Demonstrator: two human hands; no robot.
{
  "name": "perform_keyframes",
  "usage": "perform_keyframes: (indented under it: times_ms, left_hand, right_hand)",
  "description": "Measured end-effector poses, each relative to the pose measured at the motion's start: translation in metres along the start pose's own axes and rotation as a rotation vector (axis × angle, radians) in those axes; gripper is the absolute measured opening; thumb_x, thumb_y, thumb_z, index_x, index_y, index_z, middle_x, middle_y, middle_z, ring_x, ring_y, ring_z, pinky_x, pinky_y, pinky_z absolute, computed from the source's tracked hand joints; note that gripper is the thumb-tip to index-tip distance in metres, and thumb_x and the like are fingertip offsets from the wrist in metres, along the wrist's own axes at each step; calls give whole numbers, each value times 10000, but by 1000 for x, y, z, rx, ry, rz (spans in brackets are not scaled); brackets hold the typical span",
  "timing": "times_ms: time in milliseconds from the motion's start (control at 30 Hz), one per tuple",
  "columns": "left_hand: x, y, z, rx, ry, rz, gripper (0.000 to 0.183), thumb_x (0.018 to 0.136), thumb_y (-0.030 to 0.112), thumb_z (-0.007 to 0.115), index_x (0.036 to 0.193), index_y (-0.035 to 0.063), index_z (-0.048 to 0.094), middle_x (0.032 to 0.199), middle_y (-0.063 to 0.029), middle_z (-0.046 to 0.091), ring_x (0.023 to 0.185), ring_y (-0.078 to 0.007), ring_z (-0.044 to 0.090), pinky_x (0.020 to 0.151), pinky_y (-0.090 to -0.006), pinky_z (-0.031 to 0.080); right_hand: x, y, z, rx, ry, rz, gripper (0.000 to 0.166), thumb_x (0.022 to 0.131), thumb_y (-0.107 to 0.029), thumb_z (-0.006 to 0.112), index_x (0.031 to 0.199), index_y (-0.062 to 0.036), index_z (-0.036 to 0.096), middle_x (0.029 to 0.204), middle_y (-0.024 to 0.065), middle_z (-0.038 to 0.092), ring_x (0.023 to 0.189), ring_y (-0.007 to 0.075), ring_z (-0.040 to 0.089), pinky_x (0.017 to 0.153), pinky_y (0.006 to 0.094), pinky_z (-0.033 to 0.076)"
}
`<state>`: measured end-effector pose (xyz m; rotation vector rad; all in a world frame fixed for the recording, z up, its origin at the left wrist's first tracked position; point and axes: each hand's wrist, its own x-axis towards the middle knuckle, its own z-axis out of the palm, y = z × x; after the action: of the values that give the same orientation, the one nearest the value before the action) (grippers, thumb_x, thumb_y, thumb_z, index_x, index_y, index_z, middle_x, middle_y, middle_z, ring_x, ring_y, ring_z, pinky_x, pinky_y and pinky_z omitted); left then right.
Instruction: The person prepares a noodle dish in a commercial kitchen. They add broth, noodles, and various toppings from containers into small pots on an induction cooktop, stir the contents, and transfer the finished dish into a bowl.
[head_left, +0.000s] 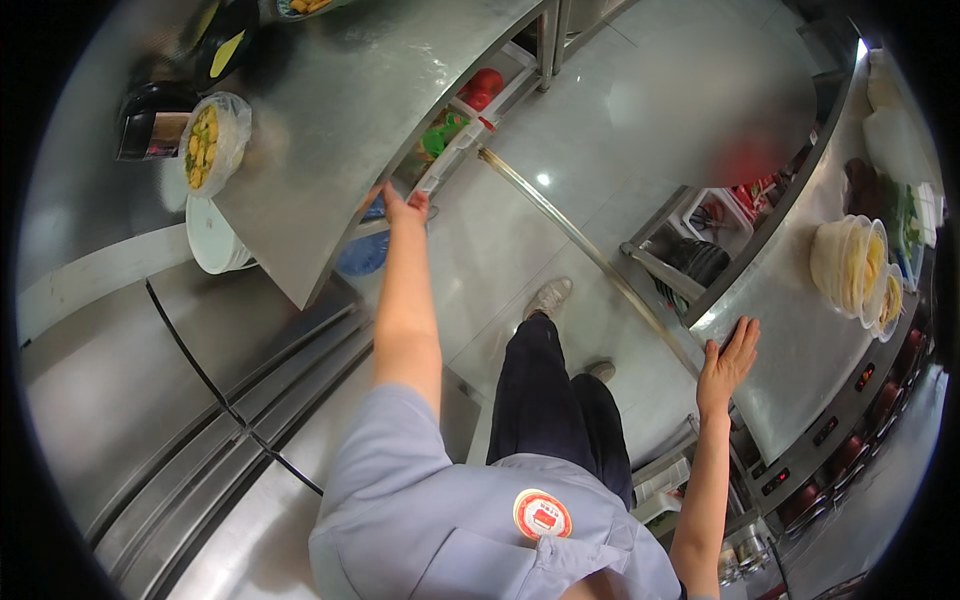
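Note:
My left hand (405, 204) is at the edge of a stainless steel worktable (300, 127), touching or very near it. Some of its fingers are partly hidden by that edge, and no held object shows. On the other side, my right hand (731, 364) lies flat against the near corner of a second stainless steel counter (806, 360), holding nothing. Clear round plastic tubs (840, 255) with pale yellow food stand on this counter, beyond my right hand. A bagged tub of yellow and green food (206, 146) sits on the left worktable's far side.
White bins (450, 169) under the left worktable hold red and green items. A metal strip (585, 244) crosses the tiled floor. Black dishes (694, 262) are stacked below the right counter. A stainless steel cabinet (112, 360) stands at left. A blurred area covers the upper right.

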<state>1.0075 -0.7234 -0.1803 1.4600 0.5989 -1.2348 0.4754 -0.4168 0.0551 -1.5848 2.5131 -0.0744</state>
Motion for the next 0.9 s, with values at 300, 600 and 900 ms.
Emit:
perform_keyframes:
  times_ms: [300,600,900]
  left_hand:
    - [-110,-222,-206,1003,-315,-154,94,629,111,635,628,18,618,540,-130,593,440,-244,569,405,-348,432]
    - [-168,-163,-130,1086,-385,551,857,542,-10,738,1358,51,480,1215,-189,561,1109,-272,548,859,-372,488]
    - [-161,-48,-35,1194,-381,872,608,681,62,680,1271,2,547,1064,-146,668,925,-247,650,797,-331,523]
  right_hand:
    - [-5,19,14,16,71,-92,653,981,-426,391,1513,-116,174,1574,136,131,1458,301,98,1157,476,55]
    - [-9,17,8,17,33,-8,688,940,-379,506,1510,-141,202,1577,101,148,1459,278,104,1155,490,72]
    - [-116,26,2,249,-30,55,737,770,-80,698,1434,-139,384,1520,143,253,1384,311,283,1110,441,249]
